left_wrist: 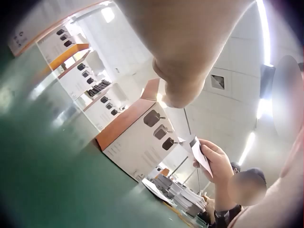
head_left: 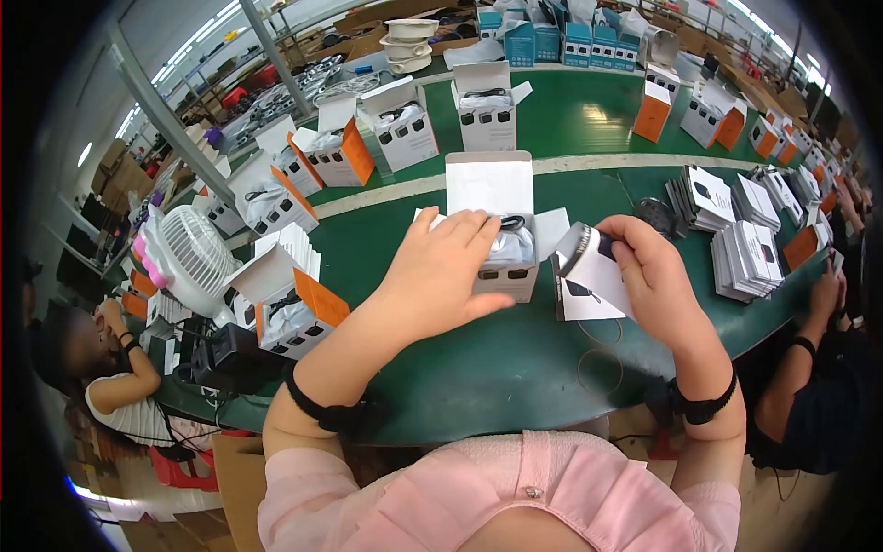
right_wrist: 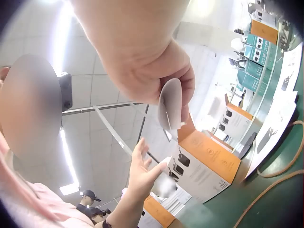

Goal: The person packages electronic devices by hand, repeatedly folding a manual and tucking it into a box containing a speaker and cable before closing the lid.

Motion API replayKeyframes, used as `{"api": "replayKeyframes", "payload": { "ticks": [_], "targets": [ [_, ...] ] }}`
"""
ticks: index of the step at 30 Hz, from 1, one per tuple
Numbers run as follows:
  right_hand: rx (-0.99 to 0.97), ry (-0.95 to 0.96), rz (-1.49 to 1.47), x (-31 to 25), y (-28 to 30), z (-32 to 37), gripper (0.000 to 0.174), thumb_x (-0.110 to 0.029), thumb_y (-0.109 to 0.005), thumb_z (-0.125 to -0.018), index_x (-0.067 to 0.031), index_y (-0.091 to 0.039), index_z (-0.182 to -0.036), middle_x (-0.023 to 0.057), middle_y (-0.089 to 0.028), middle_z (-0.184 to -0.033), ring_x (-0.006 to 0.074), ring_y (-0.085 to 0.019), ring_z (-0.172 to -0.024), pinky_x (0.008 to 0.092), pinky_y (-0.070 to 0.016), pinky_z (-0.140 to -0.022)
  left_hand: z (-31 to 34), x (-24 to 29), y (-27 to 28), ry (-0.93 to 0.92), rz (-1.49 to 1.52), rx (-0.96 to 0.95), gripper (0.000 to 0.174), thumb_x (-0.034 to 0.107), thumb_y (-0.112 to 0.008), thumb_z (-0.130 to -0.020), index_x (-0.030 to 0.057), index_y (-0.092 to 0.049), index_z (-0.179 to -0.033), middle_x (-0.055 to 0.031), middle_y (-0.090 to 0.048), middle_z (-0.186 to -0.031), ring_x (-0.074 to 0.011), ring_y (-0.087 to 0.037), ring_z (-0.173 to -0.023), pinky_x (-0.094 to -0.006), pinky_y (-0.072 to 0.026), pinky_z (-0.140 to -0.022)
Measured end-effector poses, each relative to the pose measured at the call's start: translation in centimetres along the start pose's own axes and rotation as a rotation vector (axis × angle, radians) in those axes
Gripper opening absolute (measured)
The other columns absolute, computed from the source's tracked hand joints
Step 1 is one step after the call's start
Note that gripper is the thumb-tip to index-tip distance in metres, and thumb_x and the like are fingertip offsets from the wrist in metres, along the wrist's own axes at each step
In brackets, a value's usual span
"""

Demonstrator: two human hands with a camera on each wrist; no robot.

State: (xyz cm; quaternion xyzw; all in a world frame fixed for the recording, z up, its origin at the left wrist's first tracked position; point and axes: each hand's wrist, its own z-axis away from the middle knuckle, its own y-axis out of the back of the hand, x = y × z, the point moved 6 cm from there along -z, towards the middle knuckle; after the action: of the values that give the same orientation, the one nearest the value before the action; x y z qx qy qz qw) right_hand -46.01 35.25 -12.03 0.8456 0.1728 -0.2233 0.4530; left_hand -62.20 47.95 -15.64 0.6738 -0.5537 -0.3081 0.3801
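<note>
A white box (head_left: 517,281) with an orange side panel (right_wrist: 213,152) stands upright with its lid raised. Inside it, a coiled black cable (head_left: 512,223) lies on a clear plastic bag (head_left: 511,248). My left hand (head_left: 446,262) rests over the box's left edge, fingers extended and thumb spread along the front. To the right of the box, my right hand (head_left: 655,276) pinches a white printed booklet (head_left: 600,269) between thumb and fingers. Its pages bend in the right wrist view. Another booklet (head_left: 589,302) lies flat on the green table below it.
Open packed boxes (head_left: 400,133) line the table's far left. A white fan (head_left: 189,253) stands left. Booklet stacks (head_left: 743,262) and a round black object (head_left: 655,217) lie to the right. A thin brown loop (head_left: 602,368) lies near the front edge. People sit at both sides.
</note>
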Motion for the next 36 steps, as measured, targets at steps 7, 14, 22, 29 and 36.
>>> {"api": "replayKeyframes", "payload": {
  "ticks": [7,14,22,29,36],
  "targets": [
    [-0.004,0.112,-0.083,-3.2,0.3,-1.2,0.013,-0.007,-0.06,-0.085,0.0006,-0.058,-0.095,0.0142,-0.058,-0.086,0.0275,-0.056,-0.076,0.0327,-0.0453,-0.069,-0.5,-0.8,-1.5,0.089,-0.002,-0.098,0.069,0.027,-0.083,-0.055,0.006,-0.053,-0.114,-0.0123,-0.053,-0.098,-0.0272,-0.051,-0.094,-0.0409,-0.0355,-0.086],
    [0.076,0.312,0.202,-6.4,-1.4,-4.8,0.015,-0.016,-0.067,-0.079,-0.0022,-0.062,-0.079,0.0139,-0.059,-0.069,0.0332,-0.058,-0.065,0.0379,-0.0453,-0.058,1.4,-0.1,-1.0,0.126,0.067,0.087,0.064,0.015,-0.083,-0.051,0.0068,-0.053,-0.108,-0.0096,-0.05,-0.1,-0.0277,-0.051,-0.098,-0.0465,-0.0342,-0.091],
    [-0.287,0.396,0.651,-7.3,-7.9,-7.7,0.013,-0.016,-0.065,-0.075,-0.0037,-0.064,-0.07,0.0136,-0.061,-0.062,0.0306,-0.063,-0.061,0.0377,-0.0491,-0.057,2.5,-0.2,-1.1,0.113,0.087,0.061,0.062,0.015,-0.081,-0.057,0.0058,-0.054,-0.111,-0.0113,-0.052,-0.106,-0.0297,-0.05,-0.104,-0.0572,-0.0293,-0.098],
    [-0.479,0.496,0.957,-7.9,-12.8,-6.5,0.004,-0.014,-0.065,-0.068,-0.0098,-0.064,-0.067,0.0072,-0.064,-0.067,0.0232,-0.065,-0.065,0.0335,-0.0486,-0.057,3.7,-1.0,-1.0,0.143,0.084,0.064,0.058,0.015,-0.081,-0.06,0.006,-0.055,-0.111,-0.0124,-0.052,-0.101,-0.0312,-0.05,-0.101,-0.0621,-0.0279,-0.097],
    [-0.53,0.499,0.825,-7.2,-13.2,-8.2,0.021,-0.017,-0.066,-0.072,-0.0048,-0.058,-0.088,0.0083,-0.065,-0.079,0.0241,-0.065,-0.07,0.0355,-0.0473,-0.064,4.9,-2.2,-1.1,0.131,0.146,0.106,0.059,0.016,-0.08,-0.06,0.0064,-0.055,-0.113,-0.0128,-0.053,-0.105,-0.0312,-0.05,-0.1,-0.0603,-0.0293,-0.098]
  ]
}}
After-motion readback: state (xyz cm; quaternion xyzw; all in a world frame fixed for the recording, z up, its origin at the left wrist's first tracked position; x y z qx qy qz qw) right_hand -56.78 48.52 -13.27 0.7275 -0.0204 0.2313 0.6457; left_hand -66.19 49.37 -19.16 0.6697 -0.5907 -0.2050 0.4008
